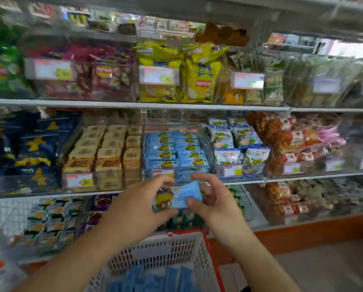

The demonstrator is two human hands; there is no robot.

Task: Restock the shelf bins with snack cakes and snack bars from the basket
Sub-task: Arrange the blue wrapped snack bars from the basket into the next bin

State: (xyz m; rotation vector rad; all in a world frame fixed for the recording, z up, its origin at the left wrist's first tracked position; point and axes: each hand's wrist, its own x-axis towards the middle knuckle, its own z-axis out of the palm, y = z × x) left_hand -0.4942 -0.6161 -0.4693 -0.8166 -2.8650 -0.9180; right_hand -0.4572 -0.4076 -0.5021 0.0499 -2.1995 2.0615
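Observation:
Both my hands hold one light-blue snack cake packet (181,197) with a yellow cartoon figure, just in front of and below the middle shelf. My left hand (138,207) grips its left end, thumb under, fingers over the top. My right hand (212,199) pinches its right end with curled fingers. Straight behind it stands the clear bin (176,148) stacked with several matching blue packets. Below my arms sits the white basket (166,256) with a red rim, holding more blue packets (155,279).
A bin of tan snack cakes (104,152) stands left of the blue bin, and white-blue bags (237,144) right of it. Chip bags (180,74) fill the shelf above. Lower bins hold small packets (50,222). An orange shelf base (302,234) runs along the floor.

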